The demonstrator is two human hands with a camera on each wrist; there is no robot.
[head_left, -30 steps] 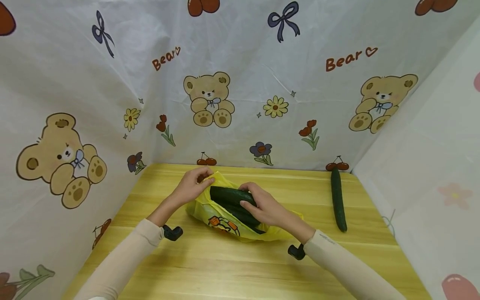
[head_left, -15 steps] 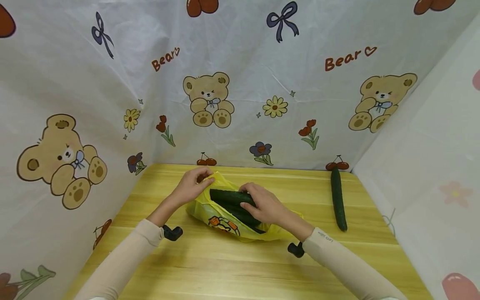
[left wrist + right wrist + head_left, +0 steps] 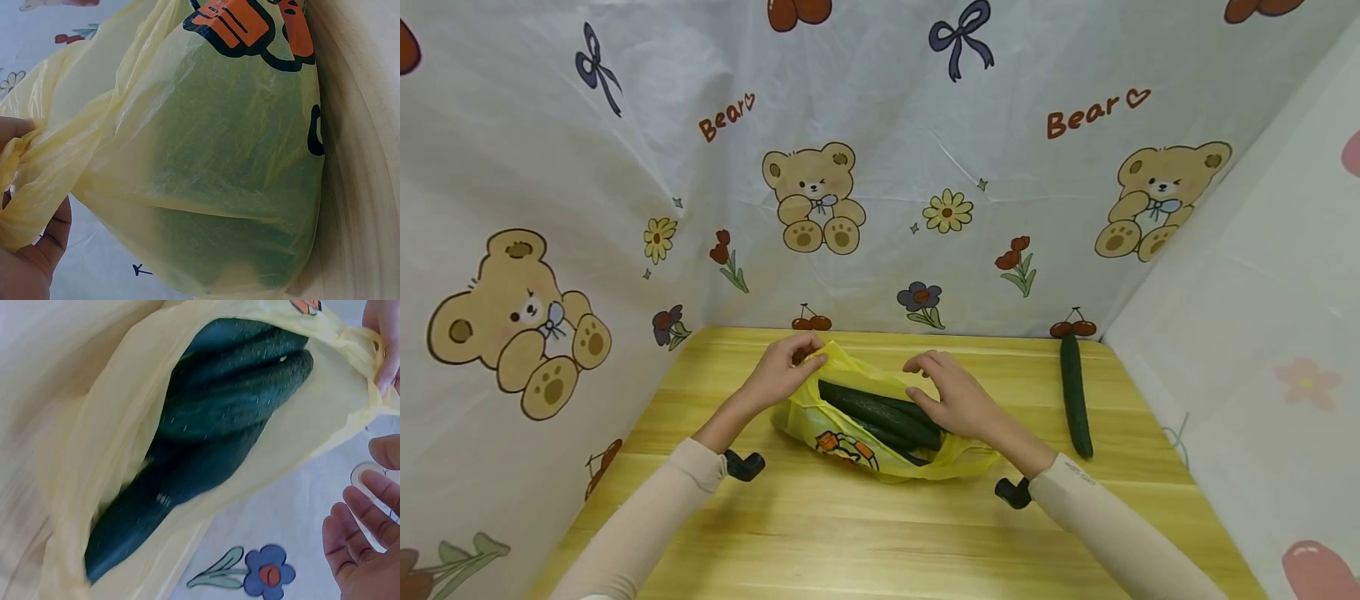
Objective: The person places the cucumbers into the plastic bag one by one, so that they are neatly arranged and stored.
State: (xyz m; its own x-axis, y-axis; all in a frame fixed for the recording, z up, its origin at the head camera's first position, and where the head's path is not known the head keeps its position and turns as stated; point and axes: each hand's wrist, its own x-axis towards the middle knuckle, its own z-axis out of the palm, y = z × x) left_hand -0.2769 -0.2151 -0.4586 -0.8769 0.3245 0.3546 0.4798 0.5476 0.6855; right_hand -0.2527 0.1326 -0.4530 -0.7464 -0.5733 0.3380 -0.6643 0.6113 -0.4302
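A yellow plastic bag [image 3: 797, 425] with an orange and black print lies on its side, its mouth held up. My left hand [image 3: 778, 372] grips the bunched rim at its left end, as the left wrist view shows with the gathered plastic [image 3: 47, 159] between fingers and thumb. Inside the bag lie several dark green cucumbers [image 3: 231, 409], touching one another. Above the bag's right part hovers my right hand [image 3: 958, 402], fingers loosely spread and holding nothing. In the right wrist view this hand [image 3: 369, 544] is apart from both the cucumbers and the bag.
Another cucumber [image 3: 1077, 400] lies lengthwise near the right edge of the wooden table [image 3: 865, 542]. White sheets with printed bears and flowers [image 3: 880, 183] wall in the back and both sides. A thin cord [image 3: 1182, 442] hangs at the right wall.
My right hand has let go of a cucumber in the bag and moved up and to the right. The cucumbers inside are now more exposed. My left hand stays on the rim.
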